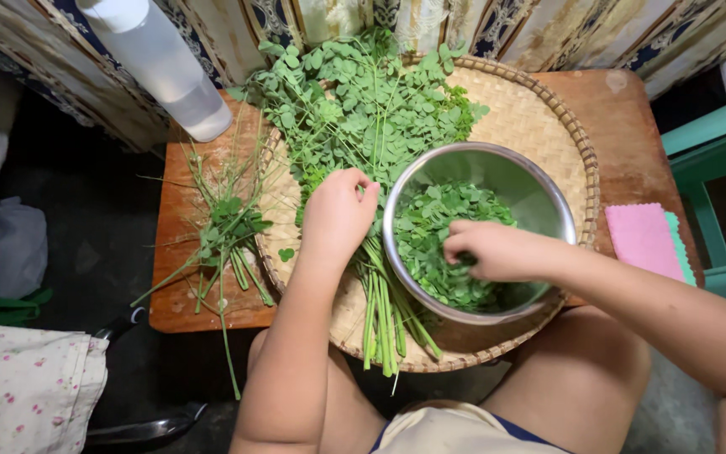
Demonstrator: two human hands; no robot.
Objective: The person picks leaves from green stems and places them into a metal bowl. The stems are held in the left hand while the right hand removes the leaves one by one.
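Observation:
A round woven tray [548, 109] lies on a small wooden table [632, 126]. Leafy green sprigs [363, 101] are piled on its far left part, their thick stems [380, 315] pointing toward me. A steel bowl [539, 189] on the tray holds plucked small leaves [430, 227]. My left hand [338, 214] rests on the sprigs just left of the bowl, fingers curled around thin stalks. My right hand [489, 250] reaches into the bowl, fingertips pinched among the loose leaves.
Stripped bare stems [224, 227] lie on the table's left side. A translucent plastic bottle [161, 63] stands at the far left corner. Pink and green cloths [644, 240] lie at the right edge. A teal stool [716, 160] stands at the right, patterned fabric [27, 387] at the lower left.

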